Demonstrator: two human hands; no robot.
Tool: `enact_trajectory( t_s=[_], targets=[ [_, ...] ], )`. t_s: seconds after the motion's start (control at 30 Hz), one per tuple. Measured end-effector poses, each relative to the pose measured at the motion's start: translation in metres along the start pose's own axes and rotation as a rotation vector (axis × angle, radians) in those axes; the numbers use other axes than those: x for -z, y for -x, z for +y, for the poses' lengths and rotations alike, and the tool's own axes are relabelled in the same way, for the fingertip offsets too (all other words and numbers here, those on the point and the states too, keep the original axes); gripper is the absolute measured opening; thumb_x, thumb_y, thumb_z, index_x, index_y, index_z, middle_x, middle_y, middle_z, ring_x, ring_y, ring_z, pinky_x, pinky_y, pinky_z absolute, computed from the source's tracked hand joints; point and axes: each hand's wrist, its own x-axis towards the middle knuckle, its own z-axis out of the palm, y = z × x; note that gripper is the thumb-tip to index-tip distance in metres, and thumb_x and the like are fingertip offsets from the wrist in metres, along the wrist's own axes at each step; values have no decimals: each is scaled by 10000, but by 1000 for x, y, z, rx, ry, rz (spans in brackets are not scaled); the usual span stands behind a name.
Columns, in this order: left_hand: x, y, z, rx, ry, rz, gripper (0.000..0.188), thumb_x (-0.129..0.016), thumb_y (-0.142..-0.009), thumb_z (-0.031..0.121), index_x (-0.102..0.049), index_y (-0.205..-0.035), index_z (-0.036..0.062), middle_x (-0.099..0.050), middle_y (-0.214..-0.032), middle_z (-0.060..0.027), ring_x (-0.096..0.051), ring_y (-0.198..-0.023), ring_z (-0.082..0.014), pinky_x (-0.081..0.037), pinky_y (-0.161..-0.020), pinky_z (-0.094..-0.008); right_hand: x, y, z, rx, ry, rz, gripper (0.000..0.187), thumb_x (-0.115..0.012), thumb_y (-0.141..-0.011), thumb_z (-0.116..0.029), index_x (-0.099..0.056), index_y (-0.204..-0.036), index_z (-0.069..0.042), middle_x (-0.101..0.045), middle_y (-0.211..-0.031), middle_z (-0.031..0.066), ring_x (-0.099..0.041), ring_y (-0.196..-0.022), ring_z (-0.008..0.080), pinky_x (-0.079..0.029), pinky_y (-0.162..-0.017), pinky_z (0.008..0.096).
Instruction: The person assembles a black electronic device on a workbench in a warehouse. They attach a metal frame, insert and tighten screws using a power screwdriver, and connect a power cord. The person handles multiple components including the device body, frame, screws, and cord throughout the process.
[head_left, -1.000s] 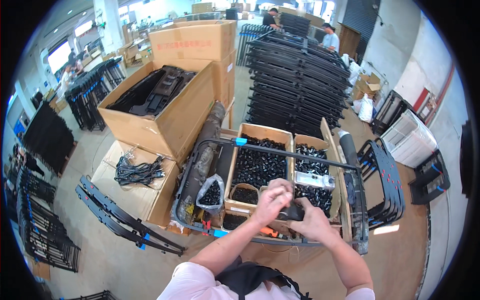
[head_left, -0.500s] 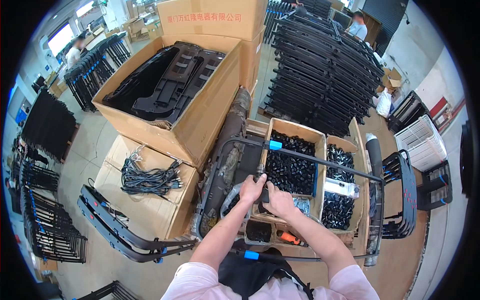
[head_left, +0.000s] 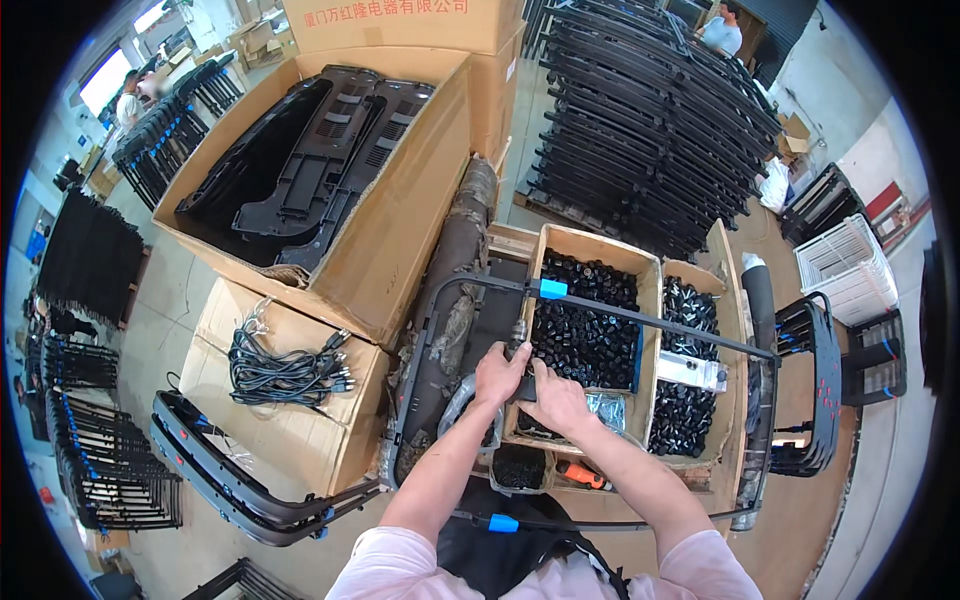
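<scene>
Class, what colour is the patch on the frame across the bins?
Blue patch, clearest in head view.

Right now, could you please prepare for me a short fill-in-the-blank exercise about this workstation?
The tape-like wraps on the black frame are ____ in colour.
The left hand and right hand are both to the ____ of the bundled cables.
In the picture, the tool below both hands has a bright ____ body.

Missing words: blue; right; orange.

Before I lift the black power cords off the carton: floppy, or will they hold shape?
The black power cords will probably flop: they lie in overlapping curves. The plugs splayed at one end may dangle or snag. Rolling seems unlikely, since the heap is loose and spread.
</scene>
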Motion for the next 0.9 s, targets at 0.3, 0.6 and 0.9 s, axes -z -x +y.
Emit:
enact_trajectory(
  t_s=[0.3,0.6,0.9],
  targets=[
    [8,1,18,38,-44,-37,761,-633,-973,654,-674,-1222,-64,-726,-1196,-309,-686,-1184,-457,-527,-1004,-493,-9,-4,12,-4,-63,24,845,-873,-801,-438,-468,-1357,54,-750,-958,288,-757,-830,470,-629,-738,532],
    [3,-8,30,129,-292,-129,800,-515,-1022,673,-611,-1268,-83,-689,-1265,-359,-653,-1233,-507,-508,-1049,-557,1,-5,18,39,-83,7,1002,-862,-819,-450,-371,-1492,108,-741,-1050,314,-758,-889,465,-632,-781,512],
    [-5,-12,37,109,-417,-34,758,-559,-1010,678,-601,-1238,-44,-743,-1158,-296,-729,-1121,-465,-580,-961,-553,-21,-15,34,10,-169,-2,1064,-846,-816,-520,-347,-1540,78,-733,-1111,333,-737,-970,494,-606,-834,549]
  ],
)
